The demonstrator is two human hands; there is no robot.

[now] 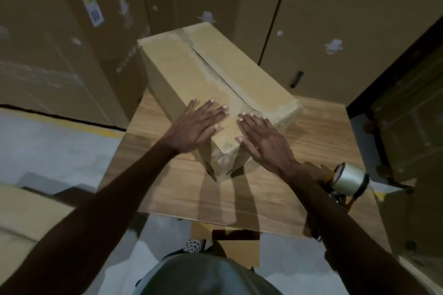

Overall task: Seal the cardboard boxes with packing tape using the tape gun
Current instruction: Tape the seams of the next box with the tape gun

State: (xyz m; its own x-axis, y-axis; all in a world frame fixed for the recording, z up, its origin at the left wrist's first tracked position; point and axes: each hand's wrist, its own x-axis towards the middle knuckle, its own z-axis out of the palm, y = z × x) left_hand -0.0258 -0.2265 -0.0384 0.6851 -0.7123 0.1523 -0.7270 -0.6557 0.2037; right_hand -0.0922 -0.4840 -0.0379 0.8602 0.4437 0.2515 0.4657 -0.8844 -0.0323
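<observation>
A long cardboard box (191,72) lies on a wooden table (275,199), its top seam covered by a strip of clear tape that runs down over the near end. My left hand (195,124) lies flat with straight fingers on the box's near top, left of the seam. My right hand (263,139) lies flat on the near end, right of the seam, fingertips on the tape. The tape gun (347,181), with its roll of clear tape, lies on the table beside my right forearm; nobody holds it.
Tall stacks of large cardboard cartons (60,55) stand behind and to the left. A dark wrapped stack (407,115) stands at the right. Another carton (19,218) sits low at the left. A small box (237,249) lies on the floor under the table's front edge.
</observation>
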